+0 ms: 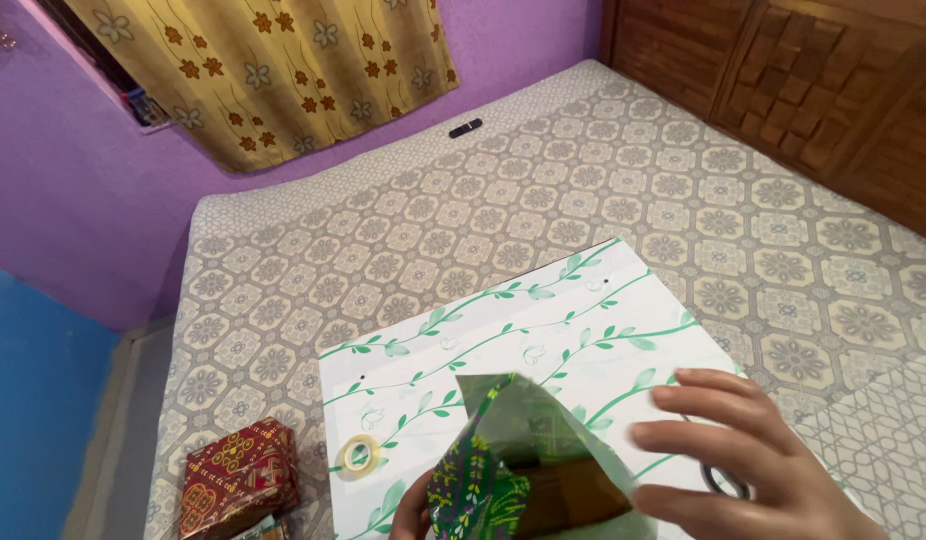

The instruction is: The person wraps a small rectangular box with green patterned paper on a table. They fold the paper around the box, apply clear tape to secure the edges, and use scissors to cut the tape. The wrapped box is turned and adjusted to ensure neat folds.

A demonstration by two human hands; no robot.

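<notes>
Head view: right hand (743,455) fingers spread

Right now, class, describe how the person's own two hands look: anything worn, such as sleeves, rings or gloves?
Both hands are bare. The right hand shows no glove, ring or sleeve as far as the wrist at the picture's edge. Only a small part of the left hand shows at the bottom edge, also uncovered; whether a sleeve sits higher up cannot be told.

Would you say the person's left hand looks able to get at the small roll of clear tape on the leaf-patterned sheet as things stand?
Probably yes. The small roll of clear tape lies in the open close beside the left hand, with nothing between them, though that hand is now under the green wrapping paper and would likely have to let go.
</notes>
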